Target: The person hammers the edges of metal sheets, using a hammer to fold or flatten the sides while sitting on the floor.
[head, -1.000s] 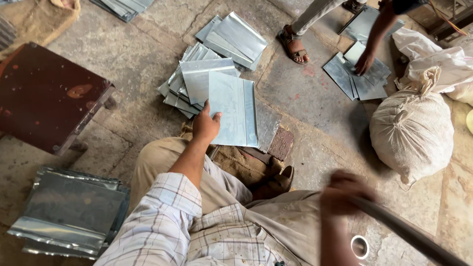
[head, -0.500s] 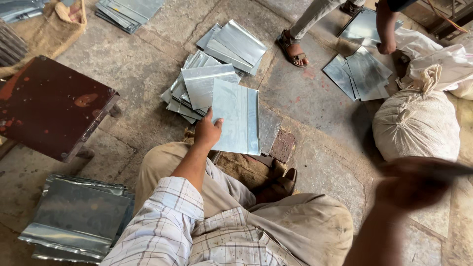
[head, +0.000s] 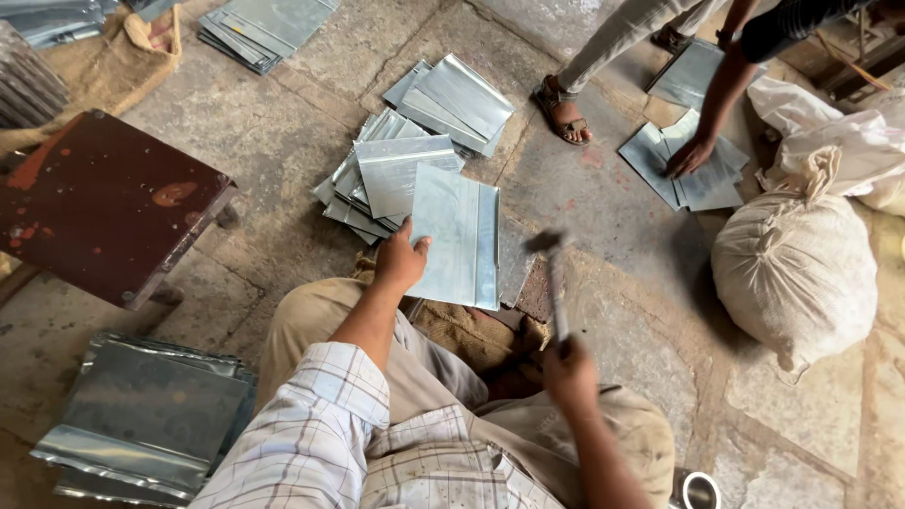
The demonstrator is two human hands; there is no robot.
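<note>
A seated worker's right hand (head: 568,370) is closed around the handle of a hammer (head: 554,273), its blurred head poised just over the right edge of a metal sheet (head: 459,234) lying on the stone floor (head: 283,141). The left hand (head: 402,256) presses the sheet's near left edge, fingers curled on it. Behind it lies a stack of sheets (head: 377,179). Farther off, another person's hand (head: 690,156) rests on more sheets (head: 688,174) beside a tied sack (head: 797,269).
</note>
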